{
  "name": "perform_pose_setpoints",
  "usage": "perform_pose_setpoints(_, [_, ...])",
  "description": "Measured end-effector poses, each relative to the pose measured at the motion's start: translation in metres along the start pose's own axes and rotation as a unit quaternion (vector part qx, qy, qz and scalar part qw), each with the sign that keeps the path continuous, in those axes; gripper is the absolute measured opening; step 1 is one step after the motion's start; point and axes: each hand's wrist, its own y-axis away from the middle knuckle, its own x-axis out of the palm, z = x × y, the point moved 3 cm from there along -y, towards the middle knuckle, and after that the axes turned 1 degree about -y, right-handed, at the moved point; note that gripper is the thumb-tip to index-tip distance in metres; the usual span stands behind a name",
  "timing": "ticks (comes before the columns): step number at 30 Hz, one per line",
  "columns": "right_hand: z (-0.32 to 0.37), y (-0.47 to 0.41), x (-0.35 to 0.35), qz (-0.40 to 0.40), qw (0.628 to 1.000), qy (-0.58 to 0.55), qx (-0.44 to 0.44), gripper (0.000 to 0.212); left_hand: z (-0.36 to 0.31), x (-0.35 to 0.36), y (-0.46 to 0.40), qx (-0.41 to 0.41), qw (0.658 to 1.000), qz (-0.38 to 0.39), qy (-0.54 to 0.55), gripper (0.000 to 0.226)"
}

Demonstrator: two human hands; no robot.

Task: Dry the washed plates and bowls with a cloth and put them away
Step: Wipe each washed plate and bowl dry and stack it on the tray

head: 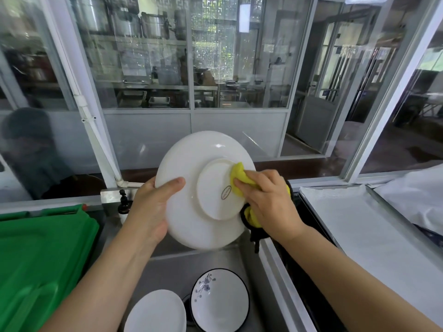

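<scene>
A large white plate (191, 164) is held up over the sink with its underside facing me. My left hand (151, 207) grips its left rim, thumb on the back. My right hand (268, 200) holds a yellow cloth (239, 174) and presses it against the plate's foot ring on the right side. Below, in the steel sink (167, 262), lie a white plate (155, 312) and a dark-rimmed bowl (219, 300) with a blue flower pattern.
A green plastic tray (36, 259) lies at the left of the sink. At the right sits a metal tray (359, 226) lined in white. A soap pump (124, 202) stands behind the sink. Glass partitions close off the front.
</scene>
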Motion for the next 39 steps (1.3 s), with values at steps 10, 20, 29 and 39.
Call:
perform_pose_setpoints(10, [0.043,-0.018,0.003,0.052,0.992,-0.102,-0.060,0.026,0.010,-0.001,-0.004,-0.004,1.000,-0.028,0.003,0.017])
perform_pose_setpoints(20, [0.072,-0.013,0.027,-0.012,0.999,-0.034,0.001,0.030,0.015,0.017,0.001,0.008,0.994,-0.081,0.070,0.014])
perform_pose_setpoints(29, [0.042,0.026,0.025,-0.073,0.997,-0.018,0.031,0.030,0.027,0.013,-0.003,-0.077,0.980,-0.077,0.168,0.013])
perform_pose_setpoints(39, [0.072,0.013,0.038,-0.046,0.998,0.037,-0.018,0.027,0.045,0.029,0.012,-0.218,0.947,-0.025,0.233,0.045])
